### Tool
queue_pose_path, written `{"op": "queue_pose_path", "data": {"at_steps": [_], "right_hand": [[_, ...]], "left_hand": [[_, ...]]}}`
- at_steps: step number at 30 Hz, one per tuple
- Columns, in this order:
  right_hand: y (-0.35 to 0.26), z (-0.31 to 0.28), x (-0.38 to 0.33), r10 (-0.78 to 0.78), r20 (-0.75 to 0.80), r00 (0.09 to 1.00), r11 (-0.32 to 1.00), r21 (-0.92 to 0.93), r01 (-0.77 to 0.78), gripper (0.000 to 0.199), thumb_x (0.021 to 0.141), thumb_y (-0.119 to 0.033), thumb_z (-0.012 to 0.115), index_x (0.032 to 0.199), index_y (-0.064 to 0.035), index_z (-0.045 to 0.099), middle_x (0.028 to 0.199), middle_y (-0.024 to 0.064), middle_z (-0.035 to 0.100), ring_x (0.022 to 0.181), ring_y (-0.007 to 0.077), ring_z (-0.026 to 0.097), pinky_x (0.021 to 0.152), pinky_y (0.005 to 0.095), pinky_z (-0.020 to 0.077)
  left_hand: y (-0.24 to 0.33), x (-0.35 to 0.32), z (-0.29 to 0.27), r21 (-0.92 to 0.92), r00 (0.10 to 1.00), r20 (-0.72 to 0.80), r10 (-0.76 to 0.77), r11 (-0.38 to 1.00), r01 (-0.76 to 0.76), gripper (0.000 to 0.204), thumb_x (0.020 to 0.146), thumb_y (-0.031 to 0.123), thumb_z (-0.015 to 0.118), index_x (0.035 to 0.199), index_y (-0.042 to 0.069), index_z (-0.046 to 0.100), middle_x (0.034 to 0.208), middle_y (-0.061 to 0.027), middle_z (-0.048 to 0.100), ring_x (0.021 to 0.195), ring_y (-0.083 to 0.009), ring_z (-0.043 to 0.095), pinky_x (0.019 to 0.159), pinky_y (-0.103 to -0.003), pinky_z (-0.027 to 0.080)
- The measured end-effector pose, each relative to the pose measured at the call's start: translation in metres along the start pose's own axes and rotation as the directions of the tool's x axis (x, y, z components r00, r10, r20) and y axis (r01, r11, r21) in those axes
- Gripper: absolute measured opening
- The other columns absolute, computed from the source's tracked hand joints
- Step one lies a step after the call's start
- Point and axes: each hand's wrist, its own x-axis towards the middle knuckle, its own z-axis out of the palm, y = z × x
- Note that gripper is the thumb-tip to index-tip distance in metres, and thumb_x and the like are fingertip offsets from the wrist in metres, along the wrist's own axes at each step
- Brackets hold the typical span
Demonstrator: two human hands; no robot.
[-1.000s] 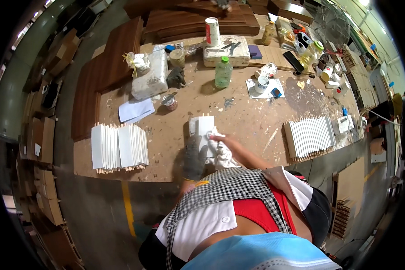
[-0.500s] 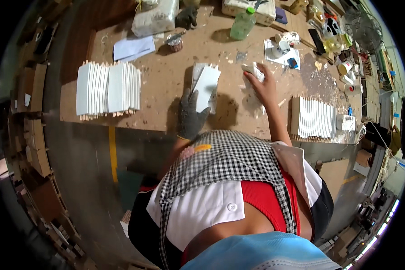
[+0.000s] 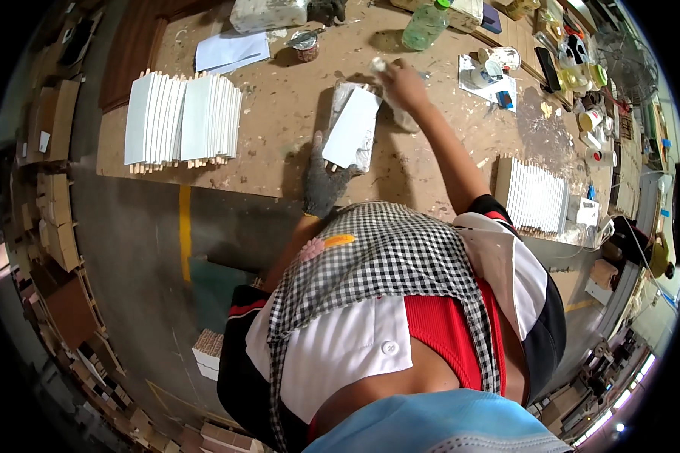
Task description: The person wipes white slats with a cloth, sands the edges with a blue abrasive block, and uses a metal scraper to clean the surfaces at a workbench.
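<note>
a workshop bends around the view, its grey floor (image 3: 128, 219) crossed by a yellow line (image 3: 185, 234), with cardboard boxes (image 3: 53, 136) stacked along the left and a caged fan (image 3: 627, 72) at the upper right. the brown work table (image 3: 279, 128) is scuffed and spotted with pale paint. a stack of white slats (image 3: 181, 121) stands at its left side, close to the near edge, and a second stack (image 3: 534, 195) stands at the right near corner. papers (image 3: 230, 53), a small tub (image 3: 306, 47) and a green-capped bottle (image 3: 425, 29) sit farther back.

between the two stacks, a white board (image 3: 353, 130) lies slantwise on a pale block (image 3: 366, 155), wooden pegs showing at both ends. bare tabletop runs from it to the left stack, and a wider stretch reaches to the right one; the near edge passes just below the board.

the gloved left hand (image 3: 325, 185) is at the board's near end, one finger pointing up along the left side; whether it grasps or merely rests there, i cannot tell. the bare right hand (image 3: 406, 87) pinches a white cloth (image 3: 378, 66) just beyond the board's far right corner.

half a second ago the right hand was farther right of the board, and the left glove spread over its lower part; the glove has since slid nearer the body, and the near pegs have come into sight.
</note>
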Motion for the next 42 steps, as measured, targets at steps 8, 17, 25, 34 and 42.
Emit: {"op": "queue_pose_path", "data": {"at_steps": [8, 17, 25, 34, 42], "right_hand": [[-0.08, 0.028, -0.115, -0.702, -0.012, 0.712, 0.712, -0.028, 0.701, 0.041, 0.103, -0.037, 0.047, 0.142, -0.0261, 0.057, 0.151, 0.0078, 0.049, 0.139, 0.0255, 0.046, 0.119, 0.0542, 0.0232], [0.035, -0.033, -0.01, 0.007, -0.27, 0.963, 0.987, 0.156, 0.037, 0.036, 0.098, -0.038, 0.054, 0.106, -0.0106, 0.074, 0.096, 0.0195, 0.069, 0.088, 0.0432, 0.064, 0.081, 0.0505, 0.051], [0.238, -0.077, -0.057, 0.668, -0.296, 0.683, 0.719, 0.019, -0.695, 0.026, 0.092, -0.026, 0.062, 0.104, -0.0053, 0.072, 0.101, 0.0207, 0.072, 0.099, 0.0401, 0.068, 0.082, 0.0493, 0.0538], [0.311, -0.067, -0.075, 0.507, -0.504, 0.699, 0.809, -0.002, -0.588, 0.038, 0.08, -0.024, 0.076, 0.114, -0.0074, 0.073, 0.097, 0.018, 0.074, 0.092, 0.0384, 0.07, 0.083, 0.046, 0.0548], [0.05, -0.041, -0.049, 0.007, -0.329, 0.944, 0.874, 0.461, 0.154, 0.039, 0.086, -0.011, 0.077, 0.124, -0.009, 0.069, 0.118, 0.0124, 0.069, 0.103, 0.0287, 0.066, 0.089, 0.0369, 0.0539]], "left_hand": [[-0.058, 0.021, 0.004, -0.715, 0.971, 0.045, -0.233, 0.671, 0.194, 0.094, 0.082, -0.008, 0.074, 0.156, 0.003, 0.017, 0.152, -0.0174, 0.038, 0.133, -0.0254, 0.047, 0.107, -0.041, 0.047], [0.013, 0.025, 0.005, -0.12, 0.948, -0.075, -0.308, 0.947, 0.298, 0.102, 0.076, 0.008, 0.087, 0.154, -0.001, 0.022, 0.149, -0.0211, 0.042, 0.134, -0.029, 0.045, 0.108, -0.04, 0.044], [0.001, 0.042, -0.024, 0.484, 0.988, -0.02, 0.152, 0.866, -0.123, 0.076, 0.079, 0.008, 0.083, 0.143, -0.003, 0.044, 0.132, -0.0214, 0.058, 0.119, -0.0315, 0.058, 0.1, -0.041, 0.049], [0.023, 0.074, -0.033, 0.583, 0.96, 0.125, 0.253, 0.764, -0.277, 0.067, 0.081, 0.007, 0.076, 0.141, 0.002, 0.047, 0.137, -0.0236, 0.055, 0.123, -0.0401, 0.056, 0.103, -0.044, 0.046], [0.016, 0.073, -0.035, 0.522, 0.979, 0.106, 0.172, 0.829, -0.202, 0.069, 0.081, 0.005, 0.073, 0.144, 0.004, 0.044, 0.143, -0.0226, 0.05, 0.13, -0.0401, 0.051, 0.109, -0.044, 0.043]]}}
